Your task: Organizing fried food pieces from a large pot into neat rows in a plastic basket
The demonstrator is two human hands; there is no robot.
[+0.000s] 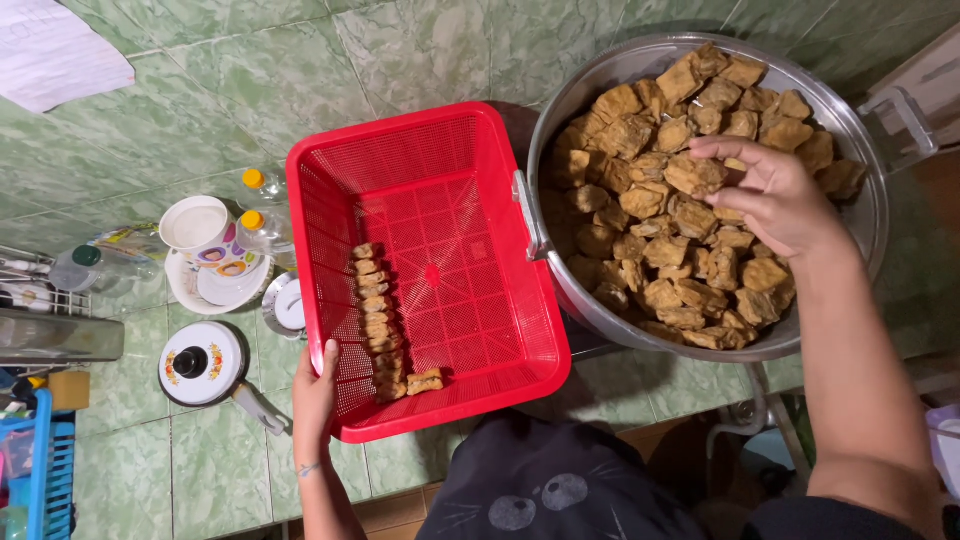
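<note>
While the red plastic basket [430, 270] is steadied at its near left rim by the left hand [315, 395], whose fingers are curled over the edge, the right hand [765, 195] is held over the large metal pot [870, 215] just beside it. The right hand's fingers are bent and gathered around a piece of fried tofu [695, 175], which is pinched at the top of the heap. The pot is filled with many golden-brown tofu pieces [665, 265], and its near handle is seen touching the basket's right wall. Inside the basket, a single row of small fried pieces [378, 320] is laid along the left part of the mesh floor, with one more piece [425, 381] set beside the row's near end.

Both basket and pot are placed on a green tiled worktop [200, 100]. To the left of the basket, a white cup [194, 222] on a patterned plate, two yellow-capped bottles [262, 225] and a white pot lid with a black knob [202, 362] are seen. A blue rack [45, 470] is visible at the lower left edge.
</note>
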